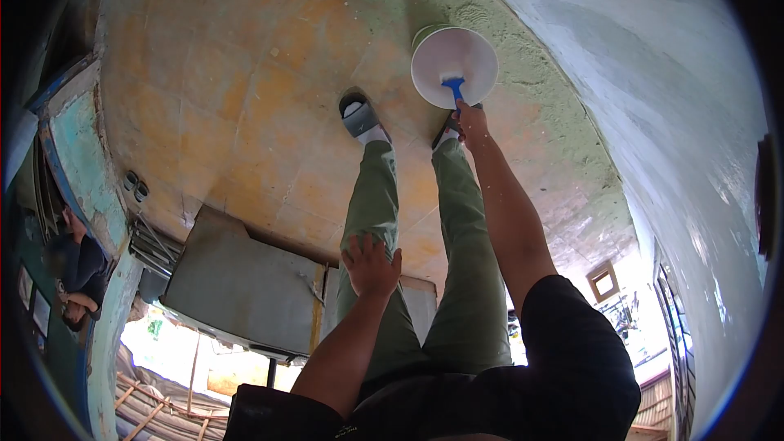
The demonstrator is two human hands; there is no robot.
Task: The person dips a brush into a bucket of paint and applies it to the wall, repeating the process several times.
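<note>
At the left, a person is visible beyond a pair of sandals on the floor; to the right of these, the left hand rests palm-down on the left trouser leg, fingers spread and holding nothing. Right of the left slipper, a bucket stands on the floor near the right foot, with the head of a blue brush inside its opening. The right hand grips the brush by the handle, fingers closed around it, with the pale wall farther right.
</note>
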